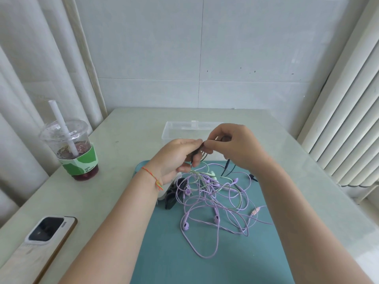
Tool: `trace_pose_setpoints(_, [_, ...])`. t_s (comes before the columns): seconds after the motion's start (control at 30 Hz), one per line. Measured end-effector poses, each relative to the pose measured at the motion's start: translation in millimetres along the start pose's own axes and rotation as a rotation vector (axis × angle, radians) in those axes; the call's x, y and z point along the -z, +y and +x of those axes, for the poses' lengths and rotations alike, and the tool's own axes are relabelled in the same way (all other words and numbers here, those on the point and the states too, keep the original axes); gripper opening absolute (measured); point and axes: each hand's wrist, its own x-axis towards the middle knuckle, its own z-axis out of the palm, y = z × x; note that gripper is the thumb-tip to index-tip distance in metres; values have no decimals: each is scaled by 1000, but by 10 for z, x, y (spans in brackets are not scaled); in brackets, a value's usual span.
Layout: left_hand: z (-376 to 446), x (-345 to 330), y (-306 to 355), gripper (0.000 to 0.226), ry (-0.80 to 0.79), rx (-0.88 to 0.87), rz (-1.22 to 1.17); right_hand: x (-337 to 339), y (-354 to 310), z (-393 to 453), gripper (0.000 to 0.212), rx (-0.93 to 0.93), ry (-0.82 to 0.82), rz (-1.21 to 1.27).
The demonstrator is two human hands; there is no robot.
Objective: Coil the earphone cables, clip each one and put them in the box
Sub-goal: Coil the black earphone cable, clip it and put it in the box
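My left hand (178,154) and my right hand (235,144) both pinch the black earphone cable (202,153) above the blue mat (184,263). The purple cables (215,203) lie tangled below. The clear box (174,130) sits behind my hands.

home-like room: tiled wall (246,48), curtain (30,68), blinds (348,119), iced drink cup (75,148), phone (41,238) on table (123,130)
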Motion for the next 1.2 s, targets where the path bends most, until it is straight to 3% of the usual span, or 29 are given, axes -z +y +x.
trace_pose_setpoints(0.1, [-15,28,12,29,-98,46,-61,-11,26,12,7,0,16,35])
trace_pose_setpoints(0.27, [14,122,46,25,-69,94,-350,14,76,20,11,-38,21,84])
trace_pose_setpoints(0.5, [104,240,-31,27,350,42,-635,57,235,66,21,-189,85,48])
trace_pose_setpoints(0.73, [172,272,-135,26,620,-16,-621,87,383,153,29,-296,460,35])
trace_pose_setpoints(0.83, [174,252,-123,28,542,40,-518,75,378,157,29,-303,430,38])
trace_pose_setpoints(0.97, [148,189,-79,29,366,85,-318,25,341,149,27,-295,219,-66])
trace_pose_setpoints(1.2, [79,136,-31,35,160,74,-250,-21,185,107,34,-125,230,-40])
